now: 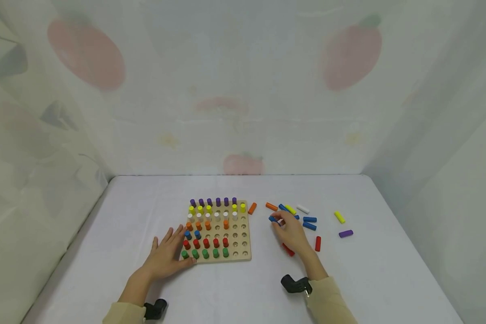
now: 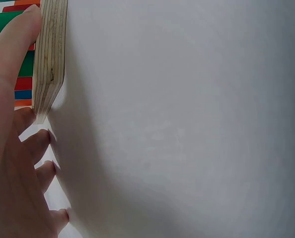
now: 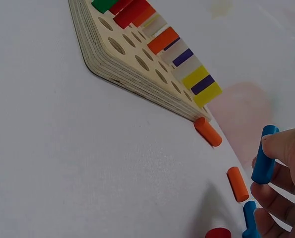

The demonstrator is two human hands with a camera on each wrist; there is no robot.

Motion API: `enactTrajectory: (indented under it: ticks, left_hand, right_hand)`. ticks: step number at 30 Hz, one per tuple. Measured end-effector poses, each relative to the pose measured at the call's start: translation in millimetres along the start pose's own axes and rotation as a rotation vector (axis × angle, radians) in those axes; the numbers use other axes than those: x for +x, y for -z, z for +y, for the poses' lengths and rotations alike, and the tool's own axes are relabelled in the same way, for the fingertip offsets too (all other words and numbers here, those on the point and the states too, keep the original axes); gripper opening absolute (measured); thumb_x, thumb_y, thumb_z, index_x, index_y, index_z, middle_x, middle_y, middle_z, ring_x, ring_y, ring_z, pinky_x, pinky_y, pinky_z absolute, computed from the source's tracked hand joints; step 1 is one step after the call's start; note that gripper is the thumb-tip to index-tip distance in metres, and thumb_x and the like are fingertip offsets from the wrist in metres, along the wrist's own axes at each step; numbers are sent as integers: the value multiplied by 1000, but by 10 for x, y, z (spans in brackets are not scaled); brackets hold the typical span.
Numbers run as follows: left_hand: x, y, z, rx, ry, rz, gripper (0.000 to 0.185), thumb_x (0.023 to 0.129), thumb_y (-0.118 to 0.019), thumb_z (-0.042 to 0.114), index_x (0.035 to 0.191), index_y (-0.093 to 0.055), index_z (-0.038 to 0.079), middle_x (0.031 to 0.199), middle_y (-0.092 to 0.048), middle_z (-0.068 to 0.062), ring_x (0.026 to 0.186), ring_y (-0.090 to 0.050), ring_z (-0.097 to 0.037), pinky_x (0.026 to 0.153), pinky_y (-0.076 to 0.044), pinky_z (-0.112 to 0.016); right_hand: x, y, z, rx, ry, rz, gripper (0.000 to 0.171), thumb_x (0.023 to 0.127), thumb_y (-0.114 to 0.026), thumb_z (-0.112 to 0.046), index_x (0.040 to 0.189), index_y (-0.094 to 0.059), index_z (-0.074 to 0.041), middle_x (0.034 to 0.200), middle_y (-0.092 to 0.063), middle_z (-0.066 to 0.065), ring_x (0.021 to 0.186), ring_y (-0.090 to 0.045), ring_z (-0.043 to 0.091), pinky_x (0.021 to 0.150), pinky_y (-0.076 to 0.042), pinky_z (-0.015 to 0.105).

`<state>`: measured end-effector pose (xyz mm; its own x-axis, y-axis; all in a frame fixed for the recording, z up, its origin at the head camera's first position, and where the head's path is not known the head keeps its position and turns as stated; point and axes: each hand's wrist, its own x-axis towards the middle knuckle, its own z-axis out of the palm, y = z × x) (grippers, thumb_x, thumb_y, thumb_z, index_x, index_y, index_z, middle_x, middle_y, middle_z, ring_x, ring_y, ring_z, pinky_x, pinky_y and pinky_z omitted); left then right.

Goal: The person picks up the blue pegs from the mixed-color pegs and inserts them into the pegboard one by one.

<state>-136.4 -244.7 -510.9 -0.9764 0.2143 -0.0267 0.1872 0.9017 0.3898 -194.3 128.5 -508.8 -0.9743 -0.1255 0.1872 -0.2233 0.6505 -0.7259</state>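
A wooden pegboard (image 1: 240, 258) lies on the table with rows of purple, yellow, white, orange, blue, red and green pegs standing in it. My left hand (image 1: 164, 258) rests at its near left corner, fingers spread along the left side. In the left wrist view the thumb (image 2: 23, 29) lies at the board's edge beside a green peg (image 2: 2, 23). To the right of the board, my right hand (image 1: 290, 232) pinches a blue peg (image 3: 265, 156) between thumb and fingers, above the loose pegs. Two blue pegs (image 1: 197, 234) stand in the blue row.
Loose pegs lie right of the board: an orange peg (image 1: 252, 208) close to its edge, a white peg (image 1: 303, 209), a red peg (image 1: 317, 243), a purple peg (image 1: 346, 233), a yellow peg (image 1: 339, 217) and several blue ones. A printed curtain (image 1: 243, 135) hangs behind the table.
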Motion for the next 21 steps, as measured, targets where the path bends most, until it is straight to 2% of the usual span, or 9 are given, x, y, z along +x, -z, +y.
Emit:
enactTrajectory:
  ticks: [4,13,21]
  left_hand:
    - [3,2,-3,-3,-3,3,100,68,-67,64,144,-30,12,150,-29,-13,136,-19,-43,99,-5,-73]
    - [8,-33,-30,-7,6,-2,102,66,-65,68,145,-30,13,150,-27,-11,137,-19,-42,100,-4,-72]
    - [14,-35,-29,-8,3,1,102,66,-65,69,144,-31,12,150,-28,-11,137,-19,-42,99,-4,-73]
  right_hand:
    - [17,-30,-45,8,-4,-4,18,86,-63,-13,104,-62,-16,96,-63,-4,81,-55,10,70,-48,26]
    - [35,-88,-136,49,9,-24,22,86,-64,-13,107,-58,-14,102,-63,0,85,-59,11,77,-52,29]
    - [63,-145,-228,69,10,-41,22,85,-64,-13,106,-57,-13,101,-62,0,86,-60,11,78,-52,28]
